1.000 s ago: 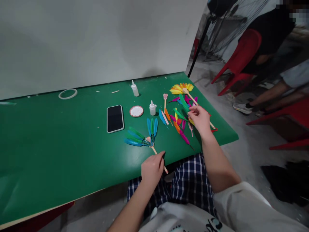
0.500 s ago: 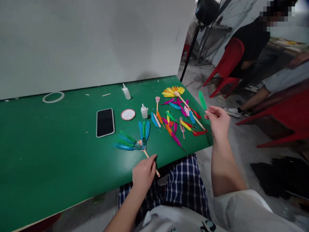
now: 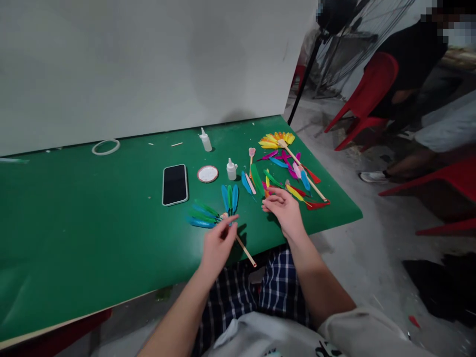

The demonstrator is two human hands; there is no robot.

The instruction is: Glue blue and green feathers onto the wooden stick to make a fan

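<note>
Head view: we look down on the green table [image 3: 92,223], reading the clock from the head of the blue-green fan [image 3: 203,224], with twelve towards the white panel [image 3: 130,64].
Wooden handle [image 3: 246,251]: runs to five o'clock, ending by the table's near edge, presumably so we can reach it easily.
Left hand [image 3: 216,244]: sits over the fan's head, thumb and forefinger parted, nothing pinched between them; we cannot tell whether it touches the stem.
Right hand [image 3: 284,213]: at three o'clock, fingertips closed on the lower end of a green feather [image 3: 256,179], which slants up towards eleven from them; this low pinch seems meant to spare the soft vane.
Loose feathers [image 3: 305,180]: scattered around two o'clock, probably spread there for easy picking by our right hand.
Small bottle [image 3: 231,171]: upright at twelve, with a white dish [image 3: 208,174] at eleven, both likely placed within our reach.
Phone [image 3: 175,184]: flat at ten, apart from the feathers, perhaps to spare our working space.
Yellow fan [image 3: 277,140]: at one o'clock, farther off, its handle among the loose feathers.
Red chair [image 3: 379,82]: well beyond the table, between one and two, with a co-worker seated.
</note>
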